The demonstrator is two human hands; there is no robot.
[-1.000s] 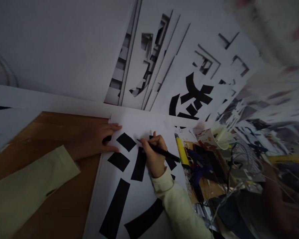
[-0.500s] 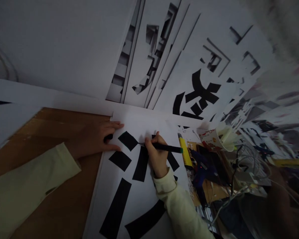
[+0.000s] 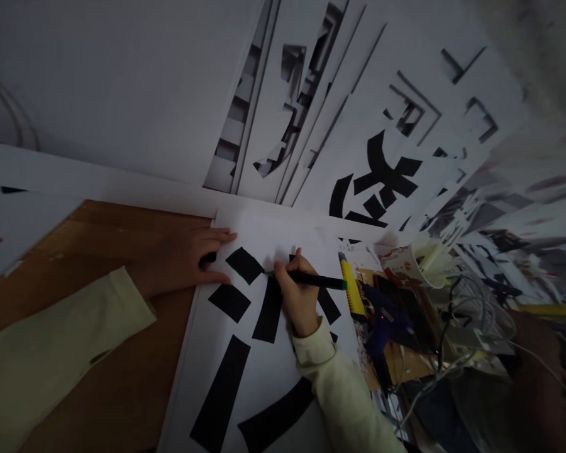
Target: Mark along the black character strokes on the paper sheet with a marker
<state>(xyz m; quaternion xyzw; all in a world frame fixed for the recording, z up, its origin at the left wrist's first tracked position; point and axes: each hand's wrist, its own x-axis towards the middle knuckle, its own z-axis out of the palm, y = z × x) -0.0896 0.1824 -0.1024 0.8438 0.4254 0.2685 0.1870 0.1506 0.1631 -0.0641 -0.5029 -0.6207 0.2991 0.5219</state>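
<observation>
My right hand [image 3: 298, 292] grips a black marker [image 3: 318, 280] with a green end. The marker's tip meets the right corner of a black four-sided shape [image 3: 244, 266] on a white sheet [image 3: 264, 384]. My left hand [image 3: 188, 259] lies flat at the sheet's left edge, thumb and fingers apart, close to that shape. A small dark patch shows between its thumb and forefinger; I cannot make out what it is. Other black shapes lie on the sheet, among them a long strip [image 3: 221, 393] and a curved band [image 3: 276, 415].
Right of the sheet are a yellow-handled cutter [image 3: 353, 290], a dark blue glue gun [image 3: 384, 318], a paper cup [image 3: 408, 267] and tangled cables [image 3: 476, 308]. White panels with cut-out shapes stand behind. Brown wood [image 3: 113, 251] shows under my left arm.
The view has shifted slightly. Both hands keep almost the same places, and the marker's tip stays at the black shape's right corner.
</observation>
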